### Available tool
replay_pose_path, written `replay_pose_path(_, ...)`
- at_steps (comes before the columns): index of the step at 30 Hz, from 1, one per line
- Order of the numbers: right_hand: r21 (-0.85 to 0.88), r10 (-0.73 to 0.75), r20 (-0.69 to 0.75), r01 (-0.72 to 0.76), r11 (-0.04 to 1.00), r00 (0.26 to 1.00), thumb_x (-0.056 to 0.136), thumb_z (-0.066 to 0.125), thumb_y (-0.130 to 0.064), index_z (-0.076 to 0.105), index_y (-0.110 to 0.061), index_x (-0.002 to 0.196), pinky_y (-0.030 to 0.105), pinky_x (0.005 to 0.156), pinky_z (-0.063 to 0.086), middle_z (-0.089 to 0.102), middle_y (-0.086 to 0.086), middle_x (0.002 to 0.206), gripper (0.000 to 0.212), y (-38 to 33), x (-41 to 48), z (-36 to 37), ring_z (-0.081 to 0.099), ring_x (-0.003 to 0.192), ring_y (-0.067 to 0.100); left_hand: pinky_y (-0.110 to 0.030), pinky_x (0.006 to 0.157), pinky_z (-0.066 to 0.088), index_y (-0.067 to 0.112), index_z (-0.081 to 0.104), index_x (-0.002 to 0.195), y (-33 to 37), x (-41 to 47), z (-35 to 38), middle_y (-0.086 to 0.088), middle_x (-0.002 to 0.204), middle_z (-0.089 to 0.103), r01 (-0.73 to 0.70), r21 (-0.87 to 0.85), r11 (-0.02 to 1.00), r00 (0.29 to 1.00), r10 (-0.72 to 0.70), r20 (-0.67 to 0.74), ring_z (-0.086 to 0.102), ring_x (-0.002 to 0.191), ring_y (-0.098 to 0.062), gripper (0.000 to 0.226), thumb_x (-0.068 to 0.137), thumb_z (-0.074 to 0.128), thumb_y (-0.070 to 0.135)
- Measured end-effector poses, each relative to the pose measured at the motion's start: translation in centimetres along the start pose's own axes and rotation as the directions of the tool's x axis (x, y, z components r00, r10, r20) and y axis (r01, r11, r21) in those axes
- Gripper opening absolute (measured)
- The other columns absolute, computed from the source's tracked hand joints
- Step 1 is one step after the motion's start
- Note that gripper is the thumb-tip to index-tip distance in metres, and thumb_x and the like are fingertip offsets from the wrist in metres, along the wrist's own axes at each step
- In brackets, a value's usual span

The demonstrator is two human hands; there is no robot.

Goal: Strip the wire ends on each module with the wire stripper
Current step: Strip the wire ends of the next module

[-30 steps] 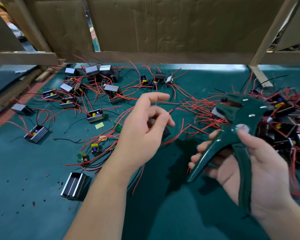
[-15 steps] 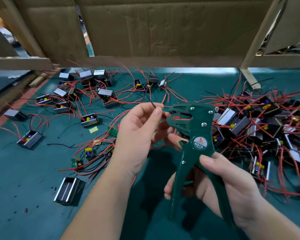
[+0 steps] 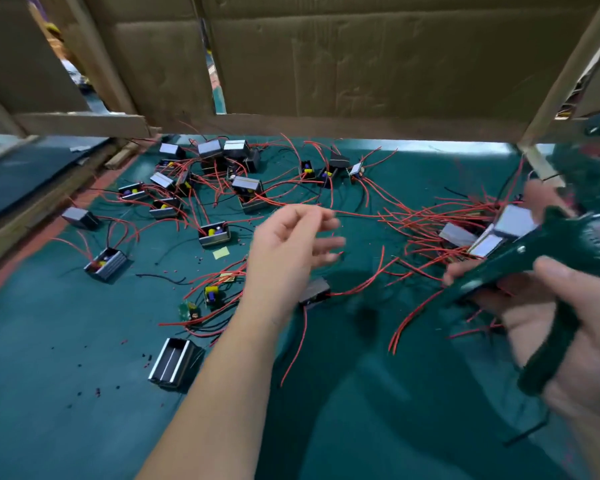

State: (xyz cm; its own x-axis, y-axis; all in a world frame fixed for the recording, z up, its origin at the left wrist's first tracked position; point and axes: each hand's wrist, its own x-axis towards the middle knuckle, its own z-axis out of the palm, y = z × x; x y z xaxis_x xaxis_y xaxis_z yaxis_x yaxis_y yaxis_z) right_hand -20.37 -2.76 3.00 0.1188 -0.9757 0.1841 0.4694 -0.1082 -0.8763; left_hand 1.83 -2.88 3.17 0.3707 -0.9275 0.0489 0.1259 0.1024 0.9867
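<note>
The right hand is gripping the green wire stripper at the right edge, both blurred. The left hand is hovering mid-scene, fingers loosely spread and grasping nothing, above a dark module lying among red wires on the green surface.
</note>
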Motion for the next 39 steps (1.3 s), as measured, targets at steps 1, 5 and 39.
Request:
replay_pose_path(1,-0.091,0.005,-0.056,-0.01,0.996,0.998,0.088,0.045,-0.013,0.038,0.007,0.137,0.041,0.076,0.058,0.065,0.021,0.093,0.053,0.0,0.4,-0.6,0.069,0.081,0.032,-0.034,0.078,0.052,0.019,0.067,0.084,-0.1,0.5,-0.9,0.003,0.086,0.069,-0.086,0.295,0.952,0.985,0.126,-0.121,0.067,0.083,-0.017,0.019,0.096,0.053,0.018)
replay_pose_path(5,-0.259,0.075,-0.18,-0.12,0.958,0.981,0.092,0.047,-0.027,0.052,-0.009,0.124,0.045,0.074,0.058,0.06,0.02,0.124,0.037,-0.1,0.8,-1.8,0.067,0.098,0.033,-0.036,0.094,0.031,0.025,0.064,0.109,-1.0,1.9,-4.3,0.0,0.123,0.052,0.067,0.869,0.49,0.844,0.437,-0.311,0.044,0.118,-0.024,0.022,0.088,0.056,0.027)
replay_pose_path(39,0.045,0.553,0.29,-0.589,0.807,0.781,0.06,0.067,-0.011,0.071,-0.01,0.102,0.055,0.065,0.056,0.066,0.018,0.081,0.043,2.9,-0.9,3.6,0.064,0.066,0.038,-0.023,0.058,0.054,0.021,0.07,0.092,0.8,1.4,-2.2,0.003,0.084,0.072,-0.153,-0.398,0.905,0.988,0.128,-0.089,0.067,0.077,-0.019,0.015,0.081,0.065,0.011)
